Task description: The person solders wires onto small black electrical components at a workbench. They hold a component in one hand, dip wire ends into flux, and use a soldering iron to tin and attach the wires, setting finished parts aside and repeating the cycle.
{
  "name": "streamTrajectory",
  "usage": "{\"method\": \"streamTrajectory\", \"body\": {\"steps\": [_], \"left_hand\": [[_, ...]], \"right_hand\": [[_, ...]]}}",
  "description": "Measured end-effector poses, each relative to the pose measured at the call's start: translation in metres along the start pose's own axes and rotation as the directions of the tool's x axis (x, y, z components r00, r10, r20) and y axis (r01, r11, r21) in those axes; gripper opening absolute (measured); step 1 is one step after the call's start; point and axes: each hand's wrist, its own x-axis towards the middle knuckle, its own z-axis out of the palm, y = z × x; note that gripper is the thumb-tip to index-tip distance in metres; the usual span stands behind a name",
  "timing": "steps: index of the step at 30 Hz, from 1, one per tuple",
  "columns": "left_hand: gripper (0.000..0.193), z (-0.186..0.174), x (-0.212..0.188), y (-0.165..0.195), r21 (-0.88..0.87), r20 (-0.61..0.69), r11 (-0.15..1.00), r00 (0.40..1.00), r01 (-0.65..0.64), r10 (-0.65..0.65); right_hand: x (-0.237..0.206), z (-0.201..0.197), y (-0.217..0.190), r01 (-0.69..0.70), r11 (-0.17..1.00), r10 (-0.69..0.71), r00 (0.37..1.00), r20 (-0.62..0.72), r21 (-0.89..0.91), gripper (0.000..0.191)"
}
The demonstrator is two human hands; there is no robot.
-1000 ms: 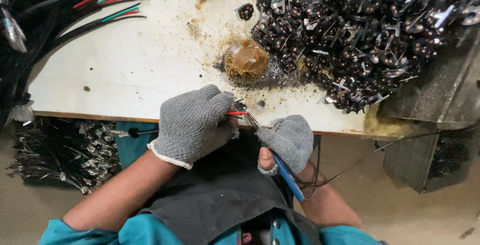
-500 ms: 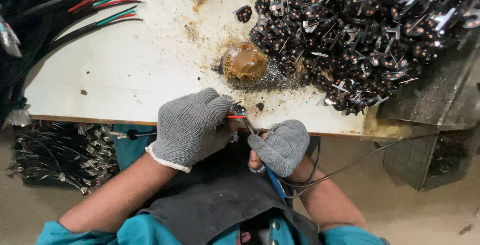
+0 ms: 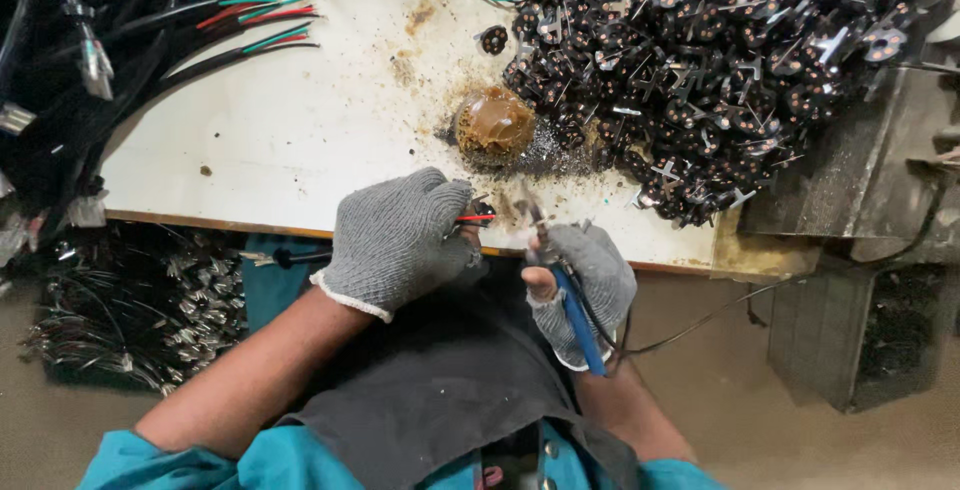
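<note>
Upper left of frame: bundle of black cables [image 3: 90, 60] with red and green cores fanned onto the white bench [image 3: 300, 130]. Lower left, below bench edge: heap of finished leads [image 3: 130, 310] with metal terminals.

Centre left: left hand [image 3: 395, 240], grey knit glove, closed in a fist around a red wire [image 3: 470, 219] and a small black part [image 3: 484, 212] at the fingertips. Held at the bench edge, just left of the iron tip. Grip tight; part mostly hidden by the glove.

Centre, above the hands: brown flux lump [image 3: 495, 125], ringed with dark residue and grit on the bench.

Centre right: right hand [image 3: 585, 285], grey glove, wrapped around a soldering iron [image 3: 565, 290] with blue handle. Fingers fully closed on the handle; tip angled up and left, near the black part. Contact between tip and part not discernible.

Upper right: large pile of black connector parts [image 3: 720, 70] with metal tabs, spilling toward the bench edge.

Risks, judged from this position:
- Burn through glove, caused by tip close to left fingertips.
- Scorched insulation, caused by tip resting on red wire rather than terminal.
- Cold joint, caused by movement of unsupported part held in the air.
- Snag of iron cord [image 3: 700, 320] trailing lower right, pulling tip off target.
</note>
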Motion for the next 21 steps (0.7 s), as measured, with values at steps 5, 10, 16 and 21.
{"method": "streamTrajectory", "body": {"steps": [5,10,16,21], "left_hand": [[0.022,0.001,-0.001,0.0,-0.017,0.021,1.0,1.0,0.014,-0.014],[0.024,0.002,-0.003,-0.001,-0.004,0.033,1.0,0.999,0.017,-0.017],[0.026,0.007,-0.003,-0.003,0.0,0.029,1.0,0.999,0.022,-0.022],[0.026,0.008,-0.005,-0.003,0.028,0.032,1.0,0.999,0.005,-0.006]], "right_hand": [[0.011,0.019,0.002,-0.27,0.794,0.251,0.962,0.112,0.544,0.032],[0.009,0.03,0.013,-0.028,0.958,0.028,1.0,0.004,0.284,0.035],[0.013,0.034,0.005,0.081,0.977,-0.08,0.997,-0.016,0.198,0.047],[0.009,0.036,-0.001,-0.123,0.89,0.09,0.991,0.096,0.44,0.039]]}}
